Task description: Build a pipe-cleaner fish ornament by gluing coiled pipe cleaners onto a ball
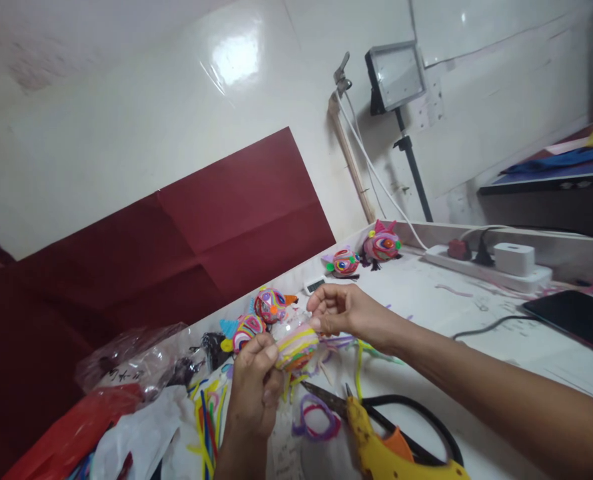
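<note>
The left hand (254, 383) is gripping a yellow-and-pink wrapped ball (296, 347) from below, lifting it clear of the worktop (426, 313) so every side stays reachable. The right hand (337, 311) is pinching its top, seemingly steadying a strand. A yellow glue gun (384, 453) and scissors (376, 413) are lying close by at the near edge, while finished ornaments (271, 305) are sitting along the far edge.
</note>
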`<state>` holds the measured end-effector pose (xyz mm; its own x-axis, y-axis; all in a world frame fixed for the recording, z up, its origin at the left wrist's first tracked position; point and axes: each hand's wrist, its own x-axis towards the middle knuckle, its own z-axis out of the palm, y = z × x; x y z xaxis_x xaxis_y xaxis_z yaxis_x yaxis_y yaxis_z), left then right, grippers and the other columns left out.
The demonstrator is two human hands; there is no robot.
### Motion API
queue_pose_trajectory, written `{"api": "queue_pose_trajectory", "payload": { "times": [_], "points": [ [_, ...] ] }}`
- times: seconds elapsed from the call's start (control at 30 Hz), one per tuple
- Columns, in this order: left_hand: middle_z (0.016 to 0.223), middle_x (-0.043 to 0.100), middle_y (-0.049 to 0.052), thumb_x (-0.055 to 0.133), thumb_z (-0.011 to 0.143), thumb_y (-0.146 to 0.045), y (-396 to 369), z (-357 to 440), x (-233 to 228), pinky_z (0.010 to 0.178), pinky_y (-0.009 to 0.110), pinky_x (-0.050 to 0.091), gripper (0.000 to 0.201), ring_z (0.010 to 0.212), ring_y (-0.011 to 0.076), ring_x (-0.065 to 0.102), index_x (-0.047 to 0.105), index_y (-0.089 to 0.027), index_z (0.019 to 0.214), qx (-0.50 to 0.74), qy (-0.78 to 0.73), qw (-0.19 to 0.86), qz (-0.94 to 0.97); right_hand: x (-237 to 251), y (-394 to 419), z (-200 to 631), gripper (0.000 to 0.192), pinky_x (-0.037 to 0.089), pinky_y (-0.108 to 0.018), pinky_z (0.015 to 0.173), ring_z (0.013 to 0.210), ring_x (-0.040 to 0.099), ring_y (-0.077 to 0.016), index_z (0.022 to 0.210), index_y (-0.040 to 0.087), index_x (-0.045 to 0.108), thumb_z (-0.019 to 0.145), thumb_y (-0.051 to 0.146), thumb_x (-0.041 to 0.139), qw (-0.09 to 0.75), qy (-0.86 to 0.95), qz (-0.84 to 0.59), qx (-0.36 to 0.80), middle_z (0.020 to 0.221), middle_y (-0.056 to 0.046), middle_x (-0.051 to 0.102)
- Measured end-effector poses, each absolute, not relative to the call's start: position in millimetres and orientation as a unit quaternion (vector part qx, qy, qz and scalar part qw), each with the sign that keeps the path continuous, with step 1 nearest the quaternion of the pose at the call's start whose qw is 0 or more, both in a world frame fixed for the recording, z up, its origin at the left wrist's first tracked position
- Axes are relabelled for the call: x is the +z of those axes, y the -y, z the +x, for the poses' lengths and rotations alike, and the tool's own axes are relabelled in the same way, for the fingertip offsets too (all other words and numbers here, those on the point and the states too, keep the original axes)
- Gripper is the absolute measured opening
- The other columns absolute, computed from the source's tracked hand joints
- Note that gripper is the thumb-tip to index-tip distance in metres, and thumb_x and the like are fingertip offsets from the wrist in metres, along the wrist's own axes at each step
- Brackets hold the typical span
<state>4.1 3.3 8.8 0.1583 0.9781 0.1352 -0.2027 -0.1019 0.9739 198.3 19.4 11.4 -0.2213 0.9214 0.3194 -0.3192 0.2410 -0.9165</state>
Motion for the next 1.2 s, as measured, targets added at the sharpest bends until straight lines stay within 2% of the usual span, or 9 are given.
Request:
{"api": "queue_pose_trajectory", "payload": {
  "times": [0.1, 0.23, 0.3, 0.47, 0.57, 0.73, 0.97, 1.2],
  "points": [
    [0.032, 0.025, -0.014, 0.071, 0.063, -0.038, -1.9, 4.7, 10.9, 0.033, 0.014, 0.012, 0.033, 0.028, 0.0012, 0.013, 0.043, -0.02, 0.064, 0.524, -0.373, 0.56, 0.522, 10.2, -19.9, 199.3, 0.046, 0.035, -0.023, 0.052, 0.05, 0.048, -0.0074, 0.088, 0.016, 0.058, 0.055, 0.033, 0.085, 0.563, 0.555, -0.277, 0.546, 0.061, 0.007, 0.056],
    [0.032, 0.027, -0.014, 0.07, 0.064, -0.036, -3.2, 4.9, 9.0, 0.032, 0.013, 0.009, 0.03, 0.028, 0.0009, 0.013, 0.045, -0.02, 0.065, 0.53, -0.358, 0.567, 0.52, 8.3, -21.6, 200.6, 0.05, 0.028, -0.023, 0.049, 0.045, 0.04, -0.0076, 0.106, 0.016, 0.06, 0.062, 0.029, 0.081, 0.543, 0.57, -0.277, 0.55, 0.047, 0.011, 0.048],
    [0.032, 0.028, -0.013, 0.07, 0.065, -0.036, -4.4, 5.1, 7.4, 0.032, 0.014, 0.009, 0.029, 0.027, 0.0009, 0.013, 0.046, -0.019, 0.067, 0.533, -0.351, 0.57, 0.517, 7.3, -22.2, 200.4, 0.05, 0.029, -0.023, 0.049, 0.046, 0.042, -0.0079, 0.109, 0.015, 0.062, 0.064, 0.029, 0.078, 0.527, 0.571, -0.268, 0.57, 0.048, 0.009, 0.051],
    [0.032, 0.03, -0.014, 0.071, 0.063, -0.035, -6.0, 6.4, 4.6, 0.031, 0.014, 0.01, 0.031, 0.026, -0.0001, 0.013, 0.045, -0.019, 0.066, 0.545, -0.346, 0.579, 0.499, 4.2, -22.5, 196.1, 0.042, 0.031, -0.021, 0.048, 0.052, 0.05, -0.0082, 0.094, 0.014, 0.068, 0.062, 0.037, 0.081, 0.499, 0.539, -0.25, 0.631, 0.06, 0.002, 0.061],
    [0.034, 0.032, -0.014, 0.074, 0.061, -0.034, -7.5, 7.7, 2.8, 0.029, 0.013, 0.01, 0.032, 0.025, -0.0004, 0.015, 0.046, -0.019, 0.067, 0.55, -0.346, 0.597, 0.471, 0.8, -24.2, 193.4, 0.042, 0.03, -0.019, 0.045, 0.049, 0.048, -0.0061, 0.084, 0.014, 0.067, 0.055, 0.037, 0.086, 0.501, 0.505, -0.245, 0.658, 0.059, 0.003, 0.059],
    [0.036, 0.037, -0.013, 0.076, 0.059, -0.031, -13.6, 8.7, -2.3, 0.027, 0.011, 0.012, 0.035, 0.025, -0.002, 0.015, 0.043, -0.018, 0.064, 0.542, -0.335, 0.649, 0.416, -7.6, -31.0, 192.4, 0.038, 0.026, -0.016, 0.04, 0.043, 0.046, -0.0045, 0.078, 0.014, 0.066, 0.053, 0.034, 0.087, 0.498, 0.483, -0.236, 0.681, 0.052, 0.004, 0.058],
    [0.04, 0.045, -0.01, 0.064, 0.071, -0.025, -19.2, 9.7, -5.8, 0.025, 0.009, 0.011, 0.016, 0.024, -0.0028, 0.015, 0.053, -0.013, 0.072, 0.508, -0.303, 0.72, 0.363, -13.7, -38.0, 193.5, 0.034, 0.017, -0.017, 0.037, 0.036, 0.038, -0.0026, 0.068, 0.012, 0.064, 0.053, 0.031, 0.087, 0.48, 0.484, -0.235, 0.693, 0.047, 0.004, 0.054],
    [0.044, 0.049, -0.008, 0.062, 0.073, -0.022, -17.5, 11.1, -3.8, 0.024, 0.008, 0.013, 0.013, 0.024, -0.0035, 0.018, 0.054, -0.012, 0.07, 0.505, -0.306, 0.746, 0.309, -19.1, -39.0, 191.0, 0.036, 0.016, -0.017, 0.039, 0.036, 0.034, -0.0018, 0.067, 0.013, 0.061, 0.051, 0.033, 0.087, 0.474, 0.469, -0.239, 0.706, 0.043, 0.006, 0.049]
  ]
}}
